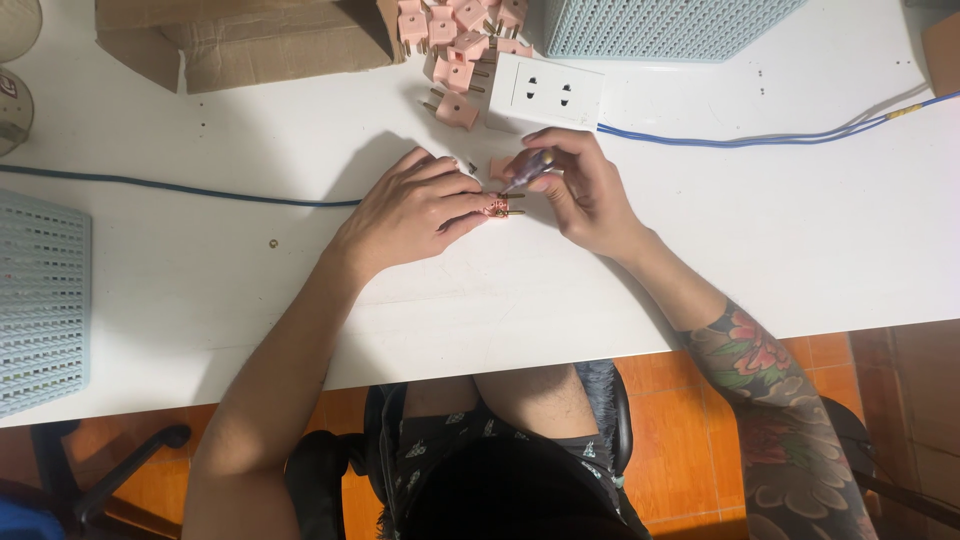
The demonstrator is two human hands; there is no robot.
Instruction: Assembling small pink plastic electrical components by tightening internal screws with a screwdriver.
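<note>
My left hand (410, 210) rests on the white table (780, 230) and pinches a small pink plug (498, 208) with brass pins pointing right. My right hand (580, 190) holds a small screwdriver (528, 175) with a purple-tinted handle, its tip angled down onto the plug. A blue cable (180, 186) runs from the left edge under my left hand. Just beyond my hands lies a white socket plate (545, 92) with two outlets.
A pile of several pink plugs (455, 45) lies by a cardboard box (240, 40) at the back. Pale blue mesh baskets stand at the back right (660, 25) and left edge (40, 300). Another blue cable (760, 138) trails right. A small screw (273, 243) lies loose.
</note>
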